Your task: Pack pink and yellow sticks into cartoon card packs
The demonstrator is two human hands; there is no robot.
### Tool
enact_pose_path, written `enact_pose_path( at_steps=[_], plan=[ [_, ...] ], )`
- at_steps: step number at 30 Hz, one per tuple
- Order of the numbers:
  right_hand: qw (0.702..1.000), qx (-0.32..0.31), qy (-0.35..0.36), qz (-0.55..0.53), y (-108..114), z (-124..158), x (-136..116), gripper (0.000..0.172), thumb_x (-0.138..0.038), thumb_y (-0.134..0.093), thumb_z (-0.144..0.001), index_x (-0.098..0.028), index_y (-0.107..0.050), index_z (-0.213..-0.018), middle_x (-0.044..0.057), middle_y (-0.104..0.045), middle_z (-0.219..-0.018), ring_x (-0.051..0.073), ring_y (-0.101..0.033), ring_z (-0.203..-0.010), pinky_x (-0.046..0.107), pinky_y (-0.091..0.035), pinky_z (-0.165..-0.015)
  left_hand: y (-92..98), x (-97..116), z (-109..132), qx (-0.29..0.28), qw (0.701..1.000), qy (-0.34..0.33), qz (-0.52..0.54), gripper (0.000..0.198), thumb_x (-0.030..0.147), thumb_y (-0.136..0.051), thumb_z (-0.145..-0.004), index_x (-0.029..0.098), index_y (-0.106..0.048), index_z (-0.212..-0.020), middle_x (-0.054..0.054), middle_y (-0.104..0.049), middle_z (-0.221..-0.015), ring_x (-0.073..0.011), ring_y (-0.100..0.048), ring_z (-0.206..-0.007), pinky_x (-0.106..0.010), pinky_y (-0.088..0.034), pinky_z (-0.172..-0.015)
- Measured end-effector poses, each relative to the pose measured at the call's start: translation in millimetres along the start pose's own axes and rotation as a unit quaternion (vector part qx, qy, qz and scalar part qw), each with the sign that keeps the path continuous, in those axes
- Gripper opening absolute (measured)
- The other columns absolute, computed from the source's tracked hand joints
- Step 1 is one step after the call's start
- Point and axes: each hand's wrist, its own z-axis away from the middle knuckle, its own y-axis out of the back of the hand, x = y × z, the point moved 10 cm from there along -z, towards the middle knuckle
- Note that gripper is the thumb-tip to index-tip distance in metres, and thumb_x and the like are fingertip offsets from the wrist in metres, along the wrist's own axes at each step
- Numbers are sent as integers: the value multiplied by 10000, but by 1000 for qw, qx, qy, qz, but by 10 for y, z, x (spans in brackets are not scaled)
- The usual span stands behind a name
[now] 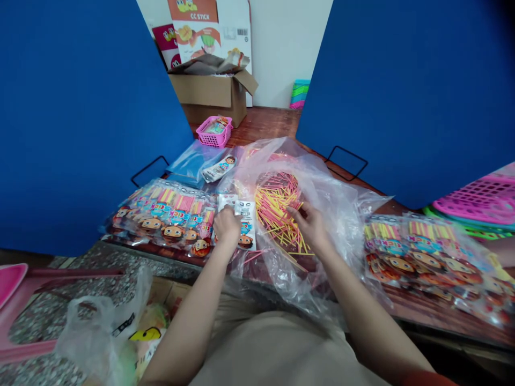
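Note:
A loose heap of thin pink and yellow sticks (277,206) lies in an opened clear plastic bag (330,187) on the table before me. At the heap's right side, my right hand (309,222) pinches a few of these sticks between thumb and fingers. My left hand (227,225) is closed over the left edge of a flat printed pouch (246,225), left of the heap; its fingertips are partly hidden. Another pouch (227,201) lies partly under and behind that hand. Filled clear-fronted stick pouches (173,214) overlap in a pile further left.
More filled pouches (424,252) lie on the right, where another person's hand (505,252) shows at the edge. Blue partitions (80,107) stand on both sides. Behind are a pink basket (214,138) and an open carton (205,94). A plastic carrier bag (92,332) sits lower left.

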Motion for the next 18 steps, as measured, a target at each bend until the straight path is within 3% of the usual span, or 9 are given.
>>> enact_pose_path(
  at_steps=[5,11,13,15,18],
  plan=[
    [996,-71,-13,51,-147,136,67,436,-564,-536,-850,-202,-495,-612,-11,-486,-587,140,-424,-556,274,-328,-566,44,58,15,25,999,-40,6,189,307,-570,-868,178,-695,-925,-155,-728,-924,-308,-684,-893,-349,-445,-699],
    [997,-56,-18,53,-148,176,137,426,-525,-548,-850,-206,-463,-581,-31,-437,-545,122,-381,-530,267,-299,-545,265,156,78,77,991,-110,7,306,240,-443,-914,156,-737,-918,-186,-708,-1014,-301,-664,-939,-355,-451,-755],
    [999,-27,-33,-3,-90,178,153,411,-534,-561,-844,-196,-518,-614,-23,-484,-564,123,-410,-541,265,-324,-557,365,128,94,108,984,-116,79,284,236,-463,-898,158,-735,-927,-172,-716,-982,-298,-664,-926,-362,-453,-787],
    [993,7,-66,-97,-28,182,197,402,-560,-570,-836,-184,-598,-697,1,-577,-630,128,-461,-562,263,-362,-567,437,77,102,133,959,-116,223,223,240,-512,-864,165,-717,-910,-130,-721,-898,-265,-667,-861,-348,-461,-790],
    [964,13,-131,-229,-58,198,264,431,-602,-597,-805,-178,-650,-746,34,-676,-715,117,-484,-535,254,-378,-535,332,-16,90,93,867,-61,486,108,276,-599,-796,179,-638,-772,-20,-635,-658,-170,-614,-650,-276,-461,-675]
  ],
)
